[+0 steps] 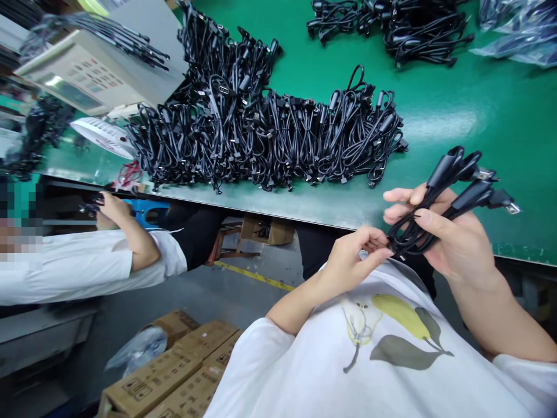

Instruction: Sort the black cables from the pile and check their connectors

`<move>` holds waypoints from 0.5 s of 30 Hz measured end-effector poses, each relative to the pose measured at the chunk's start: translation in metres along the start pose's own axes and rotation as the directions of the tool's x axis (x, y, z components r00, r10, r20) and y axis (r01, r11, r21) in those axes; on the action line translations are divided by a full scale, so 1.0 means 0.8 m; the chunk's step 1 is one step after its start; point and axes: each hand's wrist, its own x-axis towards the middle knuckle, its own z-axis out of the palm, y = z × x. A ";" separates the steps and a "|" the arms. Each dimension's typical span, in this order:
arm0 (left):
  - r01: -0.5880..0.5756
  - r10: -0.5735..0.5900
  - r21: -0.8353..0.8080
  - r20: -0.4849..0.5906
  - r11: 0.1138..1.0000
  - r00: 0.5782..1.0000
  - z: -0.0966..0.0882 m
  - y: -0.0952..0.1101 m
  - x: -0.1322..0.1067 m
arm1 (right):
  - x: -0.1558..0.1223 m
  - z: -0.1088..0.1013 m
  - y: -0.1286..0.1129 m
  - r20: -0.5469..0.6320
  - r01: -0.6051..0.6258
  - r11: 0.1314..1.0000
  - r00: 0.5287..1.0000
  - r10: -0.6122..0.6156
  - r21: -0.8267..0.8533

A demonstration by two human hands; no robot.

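Note:
My right hand is closed round a coiled black cable bundle, whose plug ends stick out up and to the right over the green table. My left hand pinches the lower end of the same bundle, fingertips pressed together at the coil. Both hands are held in front of my white shirt, just off the table's near edge. A long row of bundled black cables lies on the table to the left of my hands.
Another heap of black cables lies at the far side, with clear bags at top right. A co-worker in white sits on my left. Cardboard boxes stand on the floor; a white machine is at upper left.

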 end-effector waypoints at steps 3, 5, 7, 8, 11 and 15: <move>-0.036 0.035 0.066 0.024 0.997 0.999 -0.005 -0.006 0.005 | 0.008 -0.018 -0.008 0.034 -0.032 0.993 0.999 0.028 0.116; -0.071 0.076 0.135 -0.038 0.988 0.996 -0.016 -0.007 0.011 | 0.014 -0.034 -0.011 0.036 -0.062 0.986 0.998 0.057 0.155; -0.137 0.186 0.258 -0.175 0.956 0.967 -0.031 -0.003 0.023 | 0.017 -0.051 -0.008 0.005 -0.058 0.989 0.998 0.058 0.136; -0.172 0.258 0.333 -0.238 0.927 0.936 -0.039 0.001 0.033 | 0.018 -0.058 -0.006 -0.024 -0.040 0.992 0.999 0.043 0.120; -0.239 0.423 0.506 -0.288 0.829 0.859 -0.055 0.012 0.085 | 0.018 -0.070 0.002 -0.059 -0.022 0.994 0.998 0.028 0.103; -0.225 0.430 0.614 -0.207 0.757 0.879 -0.055 0.015 0.180 | 0.009 -0.067 0.007 0.008 -0.060 0.995 0.998 0.059 0.081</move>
